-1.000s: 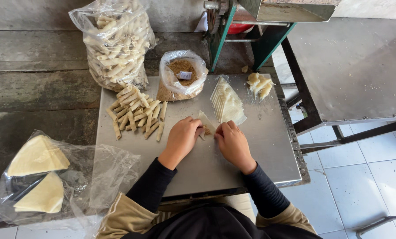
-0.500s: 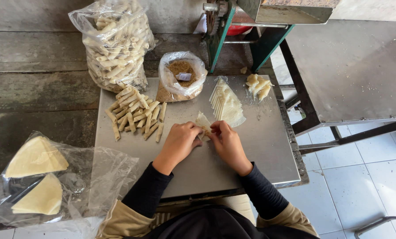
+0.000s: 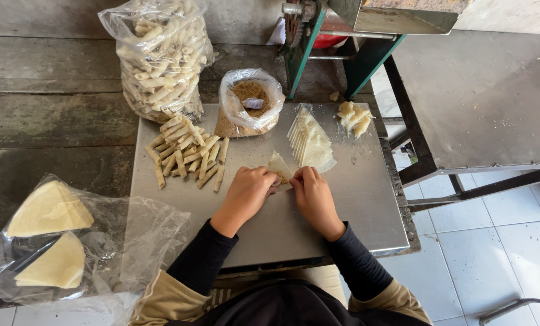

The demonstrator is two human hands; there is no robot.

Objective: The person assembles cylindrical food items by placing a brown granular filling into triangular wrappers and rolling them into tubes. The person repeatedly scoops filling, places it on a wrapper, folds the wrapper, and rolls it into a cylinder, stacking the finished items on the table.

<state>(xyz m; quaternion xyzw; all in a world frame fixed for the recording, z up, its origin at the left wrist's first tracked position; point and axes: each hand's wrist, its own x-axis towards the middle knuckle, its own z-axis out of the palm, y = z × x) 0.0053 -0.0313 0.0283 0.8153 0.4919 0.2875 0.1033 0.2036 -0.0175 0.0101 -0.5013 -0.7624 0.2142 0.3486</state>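
Left hand [image 3: 249, 192] and right hand [image 3: 311, 194] pinch one wrapper [image 3: 279, 164] mid-tray [image 3: 366, 205], edges clear.

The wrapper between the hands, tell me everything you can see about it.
The wrapper is a thin, pale cream sheet, triangular, lying flat on the metal tray with one point toward the filling bag. Its near edge is hidden under the fingers of the left hand and right hand, which meet over it. A little brown filling shows at that edge. The wrapper stack lies just right of it.
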